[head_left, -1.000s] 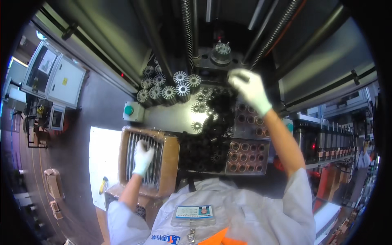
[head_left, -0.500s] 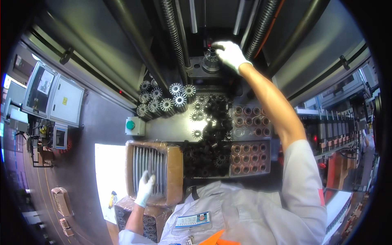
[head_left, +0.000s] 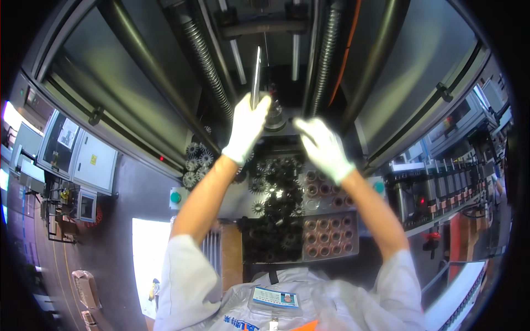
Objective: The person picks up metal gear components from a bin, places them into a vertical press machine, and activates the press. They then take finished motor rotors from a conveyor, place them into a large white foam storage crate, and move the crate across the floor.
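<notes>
**Both gloved hands up at machine fixture**

Now, head view, looking down past both raised forearms into the machine bay.

L hand [head_left: 247, 128], white glove: fingers closed around a thin metal rod [head_left: 255, 77] that stands nearly upright, tip pointing up toward the dark crossbar [head_left: 259, 26]. Grip is low on the rod; the rest shows bare above the glove.

R hand [head_left: 322, 144], white glove: fingers spread apart, nothing in it, hovering just right of the round fixture [head_left: 275, 117] at bay centre. Touching or just short of it — can't tell, view too dark there.

Rod sits just left of the fixture, between two threaded screw shafts, left one [head_left: 205, 58], right one [head_left: 326, 60].

Below the hands:
- loose heap of dark gears [head_left: 276, 193] on the bench, w/ a few lighter steel gears [head_left: 197, 163] at the left edge
- tray of copper-coloured rings [head_left: 329, 236] in rows, right of the heap
- slatted wooden crate [head_left: 221, 254] at lower left, partly behind L sleeve
- green push-button [head_left: 175, 197] on bench front, left; a second [head_left: 379, 187] on the right

Grey control cabinet [head_left: 77, 160] far left, well apart from bench.
</notes>
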Demonstrator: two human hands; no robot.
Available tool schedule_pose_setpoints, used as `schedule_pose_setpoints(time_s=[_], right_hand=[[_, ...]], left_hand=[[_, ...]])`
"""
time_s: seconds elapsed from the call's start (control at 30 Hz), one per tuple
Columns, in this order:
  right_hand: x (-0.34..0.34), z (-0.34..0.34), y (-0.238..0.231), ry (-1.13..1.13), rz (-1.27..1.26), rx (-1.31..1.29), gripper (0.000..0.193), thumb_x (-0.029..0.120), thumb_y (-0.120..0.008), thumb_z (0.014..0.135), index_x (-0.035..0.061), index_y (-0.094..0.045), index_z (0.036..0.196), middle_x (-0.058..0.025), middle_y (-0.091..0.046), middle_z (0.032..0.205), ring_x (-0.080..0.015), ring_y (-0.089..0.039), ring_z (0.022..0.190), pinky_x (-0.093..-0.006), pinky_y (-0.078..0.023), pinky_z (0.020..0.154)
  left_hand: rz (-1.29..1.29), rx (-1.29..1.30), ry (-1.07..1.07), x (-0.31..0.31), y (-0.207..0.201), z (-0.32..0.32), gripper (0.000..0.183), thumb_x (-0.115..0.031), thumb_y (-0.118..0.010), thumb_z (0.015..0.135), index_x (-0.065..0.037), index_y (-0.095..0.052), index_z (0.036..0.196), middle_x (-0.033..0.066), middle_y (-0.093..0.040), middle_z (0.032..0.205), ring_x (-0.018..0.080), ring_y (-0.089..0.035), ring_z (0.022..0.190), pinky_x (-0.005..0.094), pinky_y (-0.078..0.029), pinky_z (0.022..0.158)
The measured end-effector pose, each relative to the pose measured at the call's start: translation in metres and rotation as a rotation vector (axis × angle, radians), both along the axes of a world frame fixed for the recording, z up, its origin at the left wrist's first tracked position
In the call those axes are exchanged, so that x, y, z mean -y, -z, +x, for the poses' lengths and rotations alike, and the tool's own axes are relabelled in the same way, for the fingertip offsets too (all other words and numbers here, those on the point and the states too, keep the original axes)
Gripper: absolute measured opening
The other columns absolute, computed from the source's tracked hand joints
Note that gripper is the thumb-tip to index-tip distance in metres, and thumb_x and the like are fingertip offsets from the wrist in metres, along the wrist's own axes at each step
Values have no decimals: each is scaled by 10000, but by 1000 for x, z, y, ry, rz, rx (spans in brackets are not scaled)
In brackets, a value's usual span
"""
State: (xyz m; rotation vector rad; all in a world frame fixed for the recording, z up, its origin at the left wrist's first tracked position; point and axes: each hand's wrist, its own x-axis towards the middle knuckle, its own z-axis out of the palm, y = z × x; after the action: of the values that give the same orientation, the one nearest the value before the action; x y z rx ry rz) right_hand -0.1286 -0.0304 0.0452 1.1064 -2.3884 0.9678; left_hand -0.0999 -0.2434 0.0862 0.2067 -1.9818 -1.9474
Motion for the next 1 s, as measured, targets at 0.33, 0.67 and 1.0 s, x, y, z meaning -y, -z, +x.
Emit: schedule_pose_setpoints(time_s=[0.33,0.67,1.0], right_hand=[[-214,149,37,204,216,452,225,103,-625,927,69,-708,1133,-148,-671,978,-314,-686,861,-392,-540,758],[-231,107,25,340,-277,446,380,43,-638,942,-24,-592,1313,-194,-663,1234,-289,-646,1147,-353,-486,1003],[-265,74,105,280,308,-6,344,70,-551,897,42,-652,1225,-191,-677,1192,-369,-632,1110,-450,-506,947]], left_hand=[[-532,-618,-157,73,-15,-147,277,-160,-597,957,-45,-593,706,8,-526,569,119,-505,456,321,-391,441],[-956,-219,-362,-12,-74,-42,332,-265,-637,978,43,-627,1099,89,-665,925,167,-619,816,294,-495,756],[-987,75,484,-186,126,113,317,-249,-662,895,-90,-686,1169,165,-696,989,341,-682,867,426,-544,744]])
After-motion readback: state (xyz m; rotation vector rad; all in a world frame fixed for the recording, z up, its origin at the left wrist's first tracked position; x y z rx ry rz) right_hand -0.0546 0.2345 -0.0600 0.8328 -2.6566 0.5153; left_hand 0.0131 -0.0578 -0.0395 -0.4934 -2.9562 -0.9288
